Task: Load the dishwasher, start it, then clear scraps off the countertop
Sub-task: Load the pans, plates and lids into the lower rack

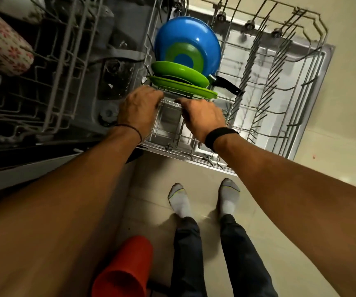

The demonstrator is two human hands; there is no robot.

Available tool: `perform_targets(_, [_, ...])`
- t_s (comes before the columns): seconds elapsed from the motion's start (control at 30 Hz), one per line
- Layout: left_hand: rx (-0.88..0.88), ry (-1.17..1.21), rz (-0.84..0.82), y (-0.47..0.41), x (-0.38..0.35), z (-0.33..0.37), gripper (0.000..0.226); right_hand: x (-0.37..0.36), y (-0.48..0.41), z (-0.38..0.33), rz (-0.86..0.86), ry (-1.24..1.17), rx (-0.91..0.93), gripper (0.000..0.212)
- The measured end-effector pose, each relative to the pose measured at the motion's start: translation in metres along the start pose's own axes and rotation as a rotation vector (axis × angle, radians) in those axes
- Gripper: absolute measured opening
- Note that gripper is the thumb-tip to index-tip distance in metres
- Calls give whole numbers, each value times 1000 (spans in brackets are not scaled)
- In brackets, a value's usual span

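The lower dishwasher rack (pixel 280 86) is pulled out over the open door. A blue pan (pixel 185 41) with a black handle stands on edge in it, and a green bowl (pixel 179 72) and a green plate (pixel 185 87) lean in front of the pan. Both hands hold a silver foil tray (pixel 170 113) standing upright in the rack just in front of the green plate. My left hand (pixel 138 106) grips its left top edge. My right hand (pixel 202 116) grips its right top edge. The tray's lower part sits between the rack wires.
The upper rack (pixel 50 82) juts out at the left above the dark tub. A floral-patterned container (pixel 1 41) sits at the far left. A red cup-like object (pixel 125 266) is by my feet on the tiled floor. The rack's right half holds only bare tines.
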State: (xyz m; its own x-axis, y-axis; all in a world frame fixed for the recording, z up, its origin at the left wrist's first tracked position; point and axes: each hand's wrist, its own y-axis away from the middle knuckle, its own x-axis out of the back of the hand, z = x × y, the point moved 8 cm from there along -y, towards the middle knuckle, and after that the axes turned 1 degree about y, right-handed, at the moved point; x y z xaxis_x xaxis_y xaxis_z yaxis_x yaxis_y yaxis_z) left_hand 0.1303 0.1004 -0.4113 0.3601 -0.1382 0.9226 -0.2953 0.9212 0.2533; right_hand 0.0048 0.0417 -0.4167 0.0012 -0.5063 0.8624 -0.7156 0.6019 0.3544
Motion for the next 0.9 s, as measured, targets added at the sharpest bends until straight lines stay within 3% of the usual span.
perform_targets(0.27, [-20, 10, 72, 5, -8, 0, 34, -17, -27, -8, -19, 9, -8, 27])
perform_targets(0.43, [40, -11, -23, 7, -15, -11, 52, -23, -28, -15, -28, 36, 27, 27])
perform_targets(0.53, [44, -52, -74, 5, -18, -10, 59, -27, -26, -12, -63, 8, 17, 35])
perform_targets(0.7, [62, -109, -102, 8, -17, 0, 70, -19, -11, -7, -90, -19, 14, 66])
perform_targets(0.9, [95, -107, -81, 29, 14, 30, 69, 23, 21, -9, -59, 10, 29, 61])
